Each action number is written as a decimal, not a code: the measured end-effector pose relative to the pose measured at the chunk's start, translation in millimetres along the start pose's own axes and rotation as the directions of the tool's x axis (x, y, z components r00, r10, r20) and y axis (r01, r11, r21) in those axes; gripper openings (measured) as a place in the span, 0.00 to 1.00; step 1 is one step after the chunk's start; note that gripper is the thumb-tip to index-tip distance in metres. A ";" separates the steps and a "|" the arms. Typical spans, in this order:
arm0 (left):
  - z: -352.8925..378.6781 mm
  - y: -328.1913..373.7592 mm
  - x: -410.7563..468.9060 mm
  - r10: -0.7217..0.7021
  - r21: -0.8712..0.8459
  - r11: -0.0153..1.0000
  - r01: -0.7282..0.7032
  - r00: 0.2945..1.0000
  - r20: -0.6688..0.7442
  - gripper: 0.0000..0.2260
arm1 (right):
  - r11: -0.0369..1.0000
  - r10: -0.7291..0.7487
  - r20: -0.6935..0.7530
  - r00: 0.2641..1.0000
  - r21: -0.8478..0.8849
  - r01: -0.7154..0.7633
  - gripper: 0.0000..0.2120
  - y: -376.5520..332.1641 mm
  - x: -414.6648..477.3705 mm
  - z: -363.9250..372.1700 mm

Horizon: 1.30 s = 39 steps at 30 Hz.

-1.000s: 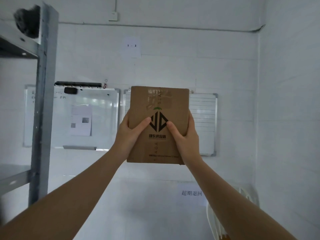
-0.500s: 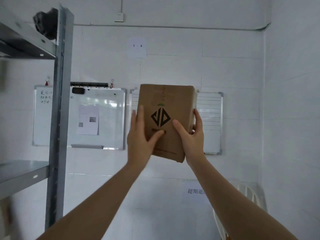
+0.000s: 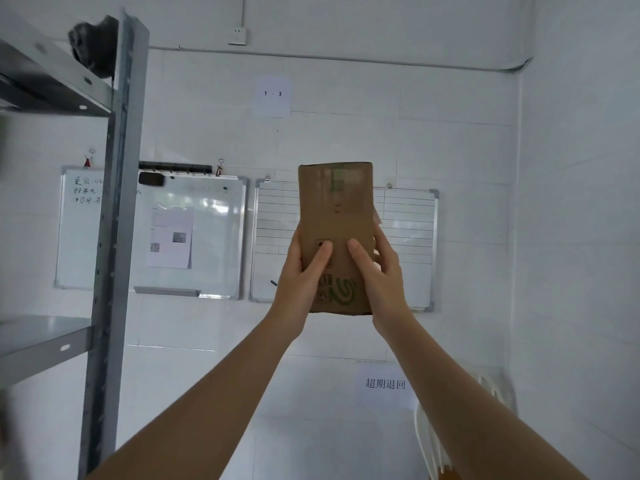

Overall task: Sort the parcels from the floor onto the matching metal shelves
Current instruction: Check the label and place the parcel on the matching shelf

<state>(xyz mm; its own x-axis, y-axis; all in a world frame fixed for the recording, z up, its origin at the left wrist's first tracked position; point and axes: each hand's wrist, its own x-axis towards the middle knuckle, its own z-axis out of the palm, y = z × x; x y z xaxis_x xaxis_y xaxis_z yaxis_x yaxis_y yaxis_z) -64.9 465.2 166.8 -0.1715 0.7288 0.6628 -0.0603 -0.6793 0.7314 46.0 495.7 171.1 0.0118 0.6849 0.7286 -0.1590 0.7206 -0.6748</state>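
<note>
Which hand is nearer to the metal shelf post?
Left. The left hand grips the parcel on the side facing the shelf post; the right hand grips the far side.

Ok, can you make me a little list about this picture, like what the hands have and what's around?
held thing: brown cardboard parcel, upright, raised in the air
left hand: grips the parcel's left side, thumb on front
right hand: grips the right side, thumb on front
metal shelf: at the left, apart from the parcel
behind parcel: lined whiteboard on the wall
wall sign: reads 1 - 3
</note>
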 end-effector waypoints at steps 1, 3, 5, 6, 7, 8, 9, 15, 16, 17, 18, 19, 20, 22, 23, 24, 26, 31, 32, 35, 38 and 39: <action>0.5 0.7 -0.2 -0.027 -0.012 1.000 0.026 0.999 -0.025 0.24 | 1.000 -0.015 0.032 0.999 0.017 0.015 0.22 -1.9 -1.7 -0.8; 2.3 1.1 -0.5 -0.071 -0.022 0.997 0.069 0.995 -0.065 0.23 | 0.999 -0.029 0.081 0.996 0.030 0.027 0.22 -3.1 -3.2 -3.1; 4.0 1.3 -1.2 -0.079 -0.026 0.997 0.077 0.993 -0.086 0.23 | 0.999 -0.050 0.088 0.995 0.011 0.049 0.24 -2.3 -4.4 -4.1; 5.0 1.7 -1.0 -0.081 -0.030 0.996 0.079 0.993 -0.090 0.23 | 0.998 -0.064 0.089 0.994 -0.001 0.065 0.24 -2.8 -5.1 -3.9; 5.8 1.8 -0.4 -0.086 -0.027 0.996 0.084 0.992 -0.091 0.23 | 0.997 -0.068 0.087 0.994 -0.014 0.069 0.25 -2.8 -5.6 -4.2; 6.9 2.1 0.0 -0.092 -0.021 0.996 0.090 0.992 -0.092 0.23 | 0.998 -0.065 0.080 0.995 -0.021 0.067 0.25 -2.1 -5.2 -4.8; 8.2 2.5 0.5 -0.099 -0.018 0.995 0.098 0.990 -0.097 0.23 | 0.997 -0.064 0.073 0.995 -0.025 0.066 0.26 -1.9 -5.1 -5.4; 9.5 6.6 5.9 -0.179 -0.062 0.983 0.171 0.971 -0.157 0.21 | 0.998 0.003 0.032 0.999 0.056 -0.004 0.18 -8.9 -3.1 -10.7; 7.7 7.1 6.7 -0.187 -0.082 0.981 0.176 0.969 -0.160 0.21 | 0.998 0.010 0.001 1.000 0.055 -0.010 0.18 -8.4 -1.7 -12.0; 5.6 7.0 7.2 -0.189 -0.097 0.980 0.175 0.968 -0.163 0.20 | 0.999 0.000 -0.033 0.999 0.036 0.001 0.17 -8.0 -0.8 -13.4; 3.1 6.7 7.5 -0.183 -0.108 0.980 0.166 0.969 -0.168 0.19 | 1.000 -0.019 -0.065 0.998 -0.001 0.019 0.15 -5.6 0.9 -15.0; 0.4 6.0 7.8 -0.170 -0.116 0.982 0.151 0.970 -0.176 0.19 | 0.999 -0.037 -0.085 0.996 -0.039 0.034 0.15 -4.2 2.0 -16.8; -2.0 5.3 7.7 -0.154 -0.120 0.984 0.133 0.971 -0.181 0.19 | 0.998 -0.040 -0.096 0.995 -0.054 0.035 0.15 -1.8 3.9 -19.3; -5.9 3.5 7.9 -0.113 -0.111 0.989 0.095 0.980 -0.166 0.18 | 0.999 0.021 -0.070 0.997 -0.026 -0.022 0.17 -0.8 6.9 -24.7; -6.8 2.6 7.6 -0.088 -0.098 0.992 0.074 0.984 -0.154 0.19 | 0.996 0.091 -0.046 0.995 -0.014 -0.092 0.17 -0.3 7.4 -28.1; -6.9 2.4 7.0 -0.056 -0.075 0.996 0.045 0.988 -0.144 0.19 | 0.987 0.163 -0.034 0.986 0.004 -0.163 0.18 1.0 7.0 -31.9; -7.2 0.8 6.8 0.035 0.000 0.999 -0.036 0.988 -0.148 0.20 | 0.968 0.249 -0.110 0.962 0.036 -0.247 0.21 8.6 6.2 -38.7; -5.4 -7.0 8.7 -0.017 0.040 0.999 0.019 0.999 -0.040 0.21 | 0.970 0.230 -0.217 0.949 0.124 -0.207 0.18 23.0 -1.9 -44.9; -5.5 -8.4 8.0 -0.070 0.013 0.997 0.070 0.998 -0.004 0.23 | 0.973 0.217 -0.192 0.957 0.119 -0.197 0.17 24.1 -3.4 -45.6; -11.3 -14.6 7.8 -0.150 -0.010 0.989 0.151 0.987 0.056 0.28 | 0.979 0.192 -0.116 0.975 0.088 -0.183 0.16 26.7 -5.8 -50.9; -20.5 -20.7 8.0 -0.202 -0.076 0.975 0.207 0.977 0.069 0.28 | 0.987 0.159 -0.100 0.982 0.031 -0.157 0.18 29.6 -5.4 -56.8; -22.7 -22.8 7.5 -0.205 -0.092 0.973 0.211 0.976 0.073 0.27 | 0.990 0.142 -0.096 0.985 0.003 -0.143 0.22 30.2 -5.1 -57.3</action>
<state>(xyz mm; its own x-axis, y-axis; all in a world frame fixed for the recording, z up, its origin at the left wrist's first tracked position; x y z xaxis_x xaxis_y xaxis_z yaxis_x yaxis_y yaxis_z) -87.1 484.3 151.4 -0.0836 0.8569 0.5087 -0.1856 -0.5149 0.8369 97.8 520.1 140.3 0.0836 0.7877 0.6103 -0.1619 0.6151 -0.7717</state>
